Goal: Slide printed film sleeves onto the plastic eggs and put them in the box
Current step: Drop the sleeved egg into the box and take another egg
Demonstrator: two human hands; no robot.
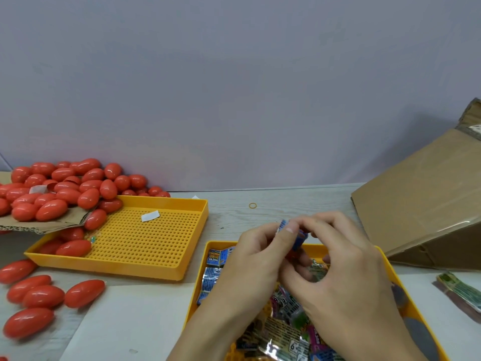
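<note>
My left hand and my right hand meet above the near yellow tray. Together they pinch a blue printed film sleeve with a bit of a red egg showing under it. Loose printed sleeves lie in that tray, partly hidden by my hands. A big heap of red plastic eggs sits at the left on a piece of cardboard. More red eggs lie on the table at the near left. The cardboard box lies tilted at the right.
A second yellow perforated tray stands left of centre with a few eggs and a white paper scrap in it. A rubber band lies on the table behind my hands. A stack of flat sleeves lies at the far right.
</note>
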